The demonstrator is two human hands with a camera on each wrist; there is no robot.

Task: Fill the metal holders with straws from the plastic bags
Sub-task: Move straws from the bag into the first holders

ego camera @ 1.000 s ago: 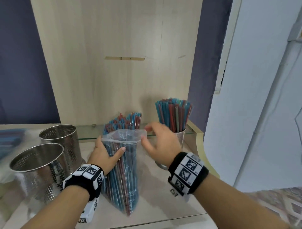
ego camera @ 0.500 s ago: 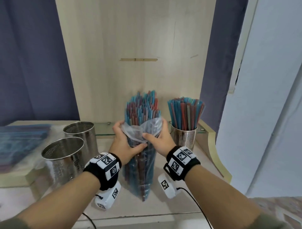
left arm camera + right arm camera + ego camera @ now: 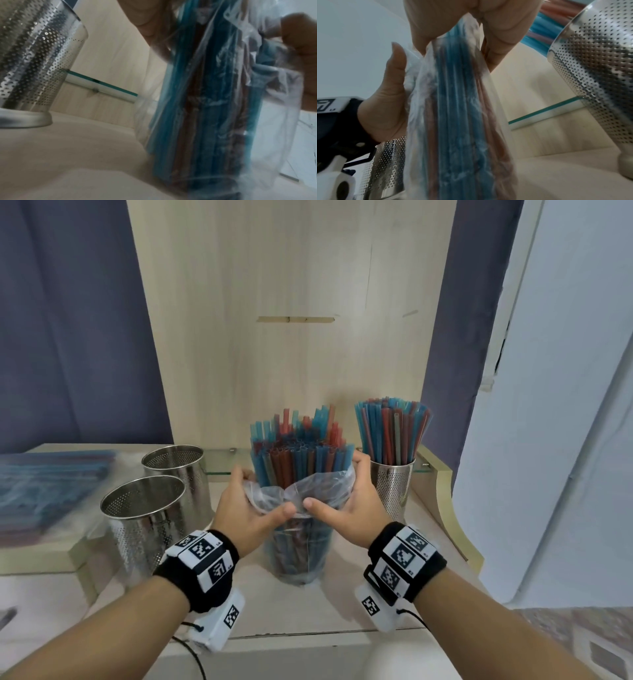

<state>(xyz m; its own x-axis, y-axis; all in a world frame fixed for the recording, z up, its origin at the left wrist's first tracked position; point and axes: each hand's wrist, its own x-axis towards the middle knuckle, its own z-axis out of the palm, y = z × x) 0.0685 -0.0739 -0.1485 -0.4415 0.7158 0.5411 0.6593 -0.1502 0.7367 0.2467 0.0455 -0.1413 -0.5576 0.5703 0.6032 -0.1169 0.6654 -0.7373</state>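
Observation:
A clear plastic bag (image 3: 310,491) of blue and red straws (image 3: 301,453) stands upright on the counter in the middle. My left hand (image 3: 253,505) and right hand (image 3: 346,503) grip the bag's bunched mouth from either side, thumbs toward me. The straw tops stick out above the plastic. Two empty perforated metal holders (image 3: 144,518) (image 3: 178,470) stand to the left. A third holder (image 3: 394,491) at the right is packed with straws (image 3: 390,433). The right wrist view shows the bag (image 3: 458,108) held between my fingers (image 3: 453,20), with the left hand (image 3: 385,94) beyond it.
Another bag of straws (image 3: 44,491) lies flat on a raised ledge at far left. A wooden back panel (image 3: 291,337) and a glass strip (image 3: 102,86) close the rear. The counter's curved edge (image 3: 445,508) runs at the right, next to a white wall.
My right hand has taken hold of the bag's mouth. Both hands have stood the bag upright and pushed the plastic down, so the straws stick out further.

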